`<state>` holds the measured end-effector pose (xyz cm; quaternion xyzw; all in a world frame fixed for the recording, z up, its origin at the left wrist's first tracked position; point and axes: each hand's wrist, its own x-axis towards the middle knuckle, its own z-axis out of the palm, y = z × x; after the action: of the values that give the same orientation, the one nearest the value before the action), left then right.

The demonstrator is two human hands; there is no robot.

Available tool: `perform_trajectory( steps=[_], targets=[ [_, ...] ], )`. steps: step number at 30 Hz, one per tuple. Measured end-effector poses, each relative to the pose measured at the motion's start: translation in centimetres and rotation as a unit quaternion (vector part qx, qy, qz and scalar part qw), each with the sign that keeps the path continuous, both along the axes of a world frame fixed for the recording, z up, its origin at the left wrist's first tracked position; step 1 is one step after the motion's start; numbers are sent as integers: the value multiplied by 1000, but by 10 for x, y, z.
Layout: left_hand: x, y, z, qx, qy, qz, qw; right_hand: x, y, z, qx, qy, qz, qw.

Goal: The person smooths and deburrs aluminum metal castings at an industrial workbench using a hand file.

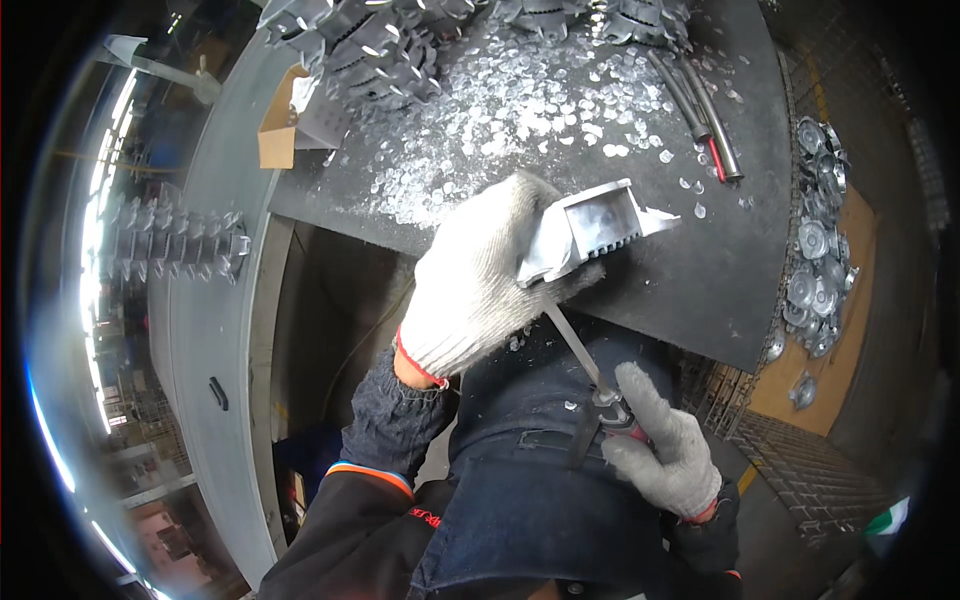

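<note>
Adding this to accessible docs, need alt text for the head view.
A white-gloved left hand holds a silvery metal part, while the gloved right hand holds a tool, its thin blade pointing toward the part. On the dark table beyond lie pale chips, two rods and grey metal parts.

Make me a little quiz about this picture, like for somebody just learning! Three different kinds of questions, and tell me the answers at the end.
1. Which hand holds the metal part: A left, B right, or C neither?
2. True or false: the right hand wears a glove.
3. Fill in: small flakes lie scattered on the dark ____.

Key: 1 A, the left hand; 2 true; 3 table.
</note>
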<state>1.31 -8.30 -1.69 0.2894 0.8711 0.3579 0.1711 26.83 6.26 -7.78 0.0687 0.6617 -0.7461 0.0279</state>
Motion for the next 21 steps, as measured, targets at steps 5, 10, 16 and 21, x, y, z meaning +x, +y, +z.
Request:
perform_trajectory(
  steps=[5,10,16,21],
  targets=[
    [-3,-3,-20,108,259,-77,957,-7,1,8,-31,-43,7,999],
    [4,2,-19,71,252,-55,964,-18,-1,12,3,-10,6,1000],
    [3,-1,-19,69,241,-58,966,-24,-2,16,51,5,11,999],
    [4,-4,-20,14,217,-32,975,-22,-5,14,71,8,1,997]
  ],
)
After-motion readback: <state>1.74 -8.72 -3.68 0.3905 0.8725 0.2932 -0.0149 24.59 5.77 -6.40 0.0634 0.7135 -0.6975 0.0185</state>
